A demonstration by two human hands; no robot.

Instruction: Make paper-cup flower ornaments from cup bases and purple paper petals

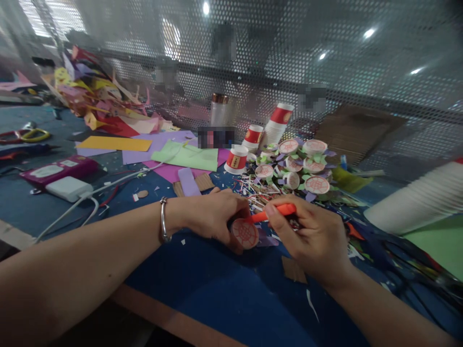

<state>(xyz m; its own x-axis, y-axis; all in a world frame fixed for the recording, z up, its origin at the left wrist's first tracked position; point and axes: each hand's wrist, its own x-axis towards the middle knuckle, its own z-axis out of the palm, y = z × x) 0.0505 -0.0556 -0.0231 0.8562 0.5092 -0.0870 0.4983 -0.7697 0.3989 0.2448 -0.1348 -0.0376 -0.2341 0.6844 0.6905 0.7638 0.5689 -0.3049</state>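
My left hand point(213, 214) is closed round a small paper cup point(245, 234), tilted so its round base faces me. Red lines in a shell-like pattern cover that base. In my right hand point(313, 236) is an orange-red marker point(273, 213), its tip at the upper edge of the cup's base. A purple paper strip point(266, 237) shows just right of the cup. Beyond my hands, several similar cup pieces point(317, 184) with red line patterns and green and purple paper bits are piled together.
Stacked paper cups point(278, 126) stand at the back, with a larger white cup stack point(415, 197) lying at right. Coloured paper sheets point(186, 156), a white charger point(69, 188) with cable, and scissors point(25, 136) lie leftward. Paper scraps point(258, 190) litter the blue table. A perforated metal panel point(253, 53) rises behind.
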